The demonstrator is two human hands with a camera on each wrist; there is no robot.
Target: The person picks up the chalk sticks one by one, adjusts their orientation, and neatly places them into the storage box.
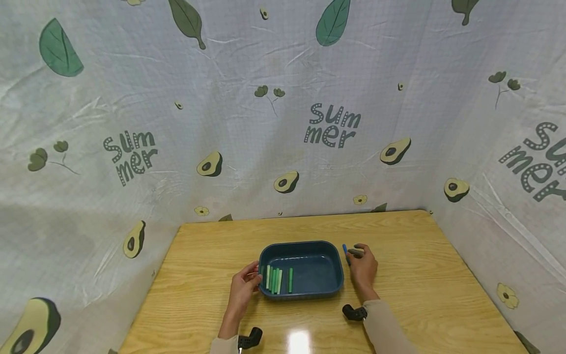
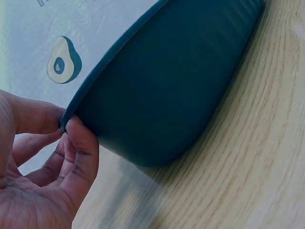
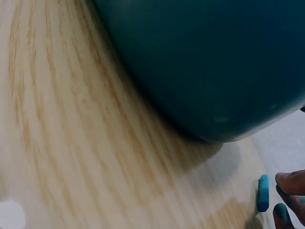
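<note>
A deep dark-teal tray (image 1: 318, 296) sits on the table, with several green and pale-green chalk sticks (image 1: 290, 280) lying side by side in its left half. My left hand (image 1: 244, 285) pinches the tray's left rim between thumb and fingers, as the left wrist view shows close up. Right of the tray, a short blue chalk stick (image 3: 263, 193) lies on the wood. Beside it is my right hand (image 1: 363, 268), its fingers loosely bent and apart from the stick in the right wrist view. Dark smudges mark those fingertips (image 3: 282, 211).
The wooden table (image 1: 212, 246) reaches back to a white sheet (image 1: 239, 132) printed with avocados, leaves and lettering, which also hangs at both sides. A black wrist camera (image 1: 250, 338) is worn on the left wrist, another black camera (image 1: 353, 312) on the right.
</note>
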